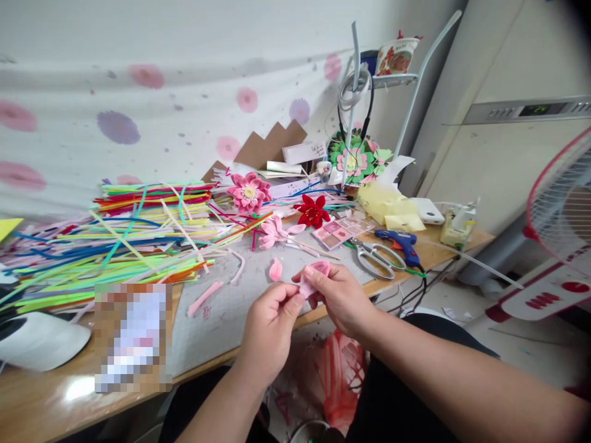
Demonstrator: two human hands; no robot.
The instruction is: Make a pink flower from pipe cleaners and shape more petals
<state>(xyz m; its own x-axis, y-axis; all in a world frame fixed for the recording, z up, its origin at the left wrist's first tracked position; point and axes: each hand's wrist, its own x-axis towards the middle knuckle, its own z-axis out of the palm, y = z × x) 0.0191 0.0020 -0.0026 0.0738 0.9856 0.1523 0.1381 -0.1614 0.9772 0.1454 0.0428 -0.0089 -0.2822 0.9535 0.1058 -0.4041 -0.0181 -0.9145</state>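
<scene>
Between my two hands is a pink fuzzy petal (319, 269), looped like bent pipe cleaner, just over the table's front edge. My left hand (273, 323) pinches its lower end between thumb and fingertips. With thumb and fingers closed, my right hand (344, 301) grips its upper part. Just beyond them a finished-looking pink petal (276, 269) lies on the grey cutting mat (221, 335). Behind that are a pale pink flower (273, 232) on a stick, a red flower (313, 211) and a larger pink flower (249, 192). Pink pipe cleaner pieces (204, 298) rest on the mat's left.
Bundles of coloured pipe cleaners (152, 212) cover the table's left and back. Scissors (376, 258), a blue glue gun (401, 245) and a palette (339, 231) lie to the right. A fan (566, 215) stands at far right. A red plastic bag (339, 375) hangs below the table edge.
</scene>
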